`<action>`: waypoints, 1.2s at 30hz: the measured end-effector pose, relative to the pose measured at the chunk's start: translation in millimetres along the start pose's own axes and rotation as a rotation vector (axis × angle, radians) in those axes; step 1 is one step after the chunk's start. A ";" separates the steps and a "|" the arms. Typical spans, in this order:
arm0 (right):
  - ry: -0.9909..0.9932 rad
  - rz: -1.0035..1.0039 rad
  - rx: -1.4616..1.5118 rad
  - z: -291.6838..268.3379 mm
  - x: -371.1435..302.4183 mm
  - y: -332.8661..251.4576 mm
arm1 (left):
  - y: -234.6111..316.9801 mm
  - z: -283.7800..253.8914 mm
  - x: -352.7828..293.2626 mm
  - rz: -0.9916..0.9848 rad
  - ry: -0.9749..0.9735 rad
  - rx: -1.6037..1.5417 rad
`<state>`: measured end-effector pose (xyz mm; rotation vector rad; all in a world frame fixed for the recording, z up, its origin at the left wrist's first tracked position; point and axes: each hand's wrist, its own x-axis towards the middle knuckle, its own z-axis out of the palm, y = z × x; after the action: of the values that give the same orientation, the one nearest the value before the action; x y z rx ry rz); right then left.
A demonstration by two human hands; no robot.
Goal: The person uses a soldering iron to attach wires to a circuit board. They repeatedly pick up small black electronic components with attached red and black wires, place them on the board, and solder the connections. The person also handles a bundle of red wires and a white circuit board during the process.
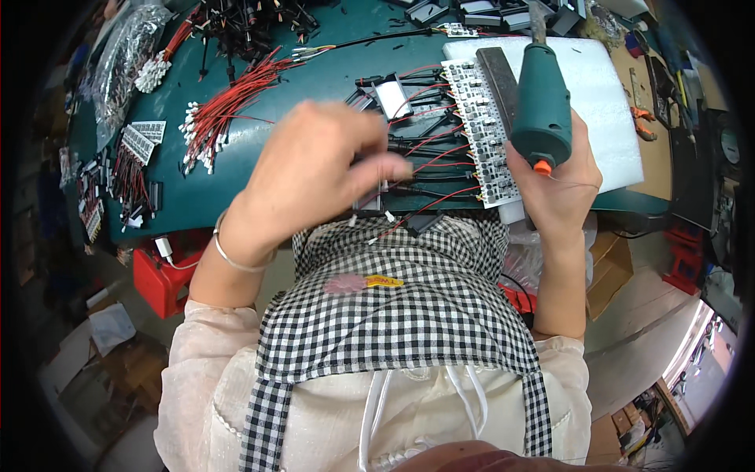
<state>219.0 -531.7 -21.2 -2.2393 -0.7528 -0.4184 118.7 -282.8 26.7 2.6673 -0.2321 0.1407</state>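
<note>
My right hand (562,185) grips a green soldering gun (544,110) with a metal nozzle and an orange rear fitting, where a thin wire comes out. Beside it runs a strip of white circuit boards (481,130), with a dark metal bar (498,86) along its right side. Red wires (429,140) and black cables (425,193) extend leftward from the boards. Above the cable ends hovers my left hand (318,161), slightly blurred, its thumb apart from the curled fingers and nothing visible between them. A small white-faced rectangular part (393,99) lies beyond its fingertips.
White foam (609,126) supports the strip on the green tabletop (259,177). Bundled red wires (244,102) with white connectors lie left, near more boards (143,140) and a clear plastic bag (126,67). Black cables (252,27) pile up behind. Orange-handled pliers (643,118) lie right.
</note>
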 end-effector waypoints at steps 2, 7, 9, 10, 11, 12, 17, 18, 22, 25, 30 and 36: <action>0.010 0.014 0.056 -0.3 2.6 2.4 | -12.3 2.7 23.5 0.063 0.170 0.034; 0.093 0.120 0.150 -21.1 10.5 17.0 | -36.8 39.1 92.3 0.026 0.061 -0.016; 0.086 0.162 0.123 -31.1 15.6 23.9 | -32.7 41.2 105.4 -0.112 -0.100 -0.208; 0.086 0.188 0.124 -31.4 17.3 27.3 | -36.7 45.4 111.6 -0.130 -0.143 -0.237; 0.086 0.214 0.127 -31.2 18.2 31.8 | -37.9 46.3 116.0 -0.150 -0.186 -0.265; 0.066 0.174 0.027 -30.0 16.7 41.3 | -35.2 40.3 118.1 -0.208 -0.240 -0.369; 0.077 0.186 0.005 -30.6 7.1 42.8 | -25.8 35.7 107.4 -0.124 -0.325 -0.797; 0.082 0.299 0.203 -31.7 3.2 39.9 | -21.2 28.5 104.8 -0.154 -0.348 -0.713; 0.166 0.295 0.681 -34.9 3.2 8.9 | 17.0 5.5 91.2 -0.120 -0.289 -0.712; 0.112 0.251 0.738 -38.5 4.7 -2.8 | 33.4 6.6 77.5 -0.054 -0.280 -0.904; 0.152 0.284 1.028 -36.3 3.8 -18.0 | 41.5 9.8 73.3 -0.044 -0.305 -0.895; 0.006 0.503 1.412 -34.3 -4.8 -15.8 | 43.6 18.6 68.1 0.028 -0.333 -1.200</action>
<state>203.0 -549.5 8.4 -0.9869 -0.2485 0.3125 178.4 -339.1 38.4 1.4734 -0.3220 -0.3407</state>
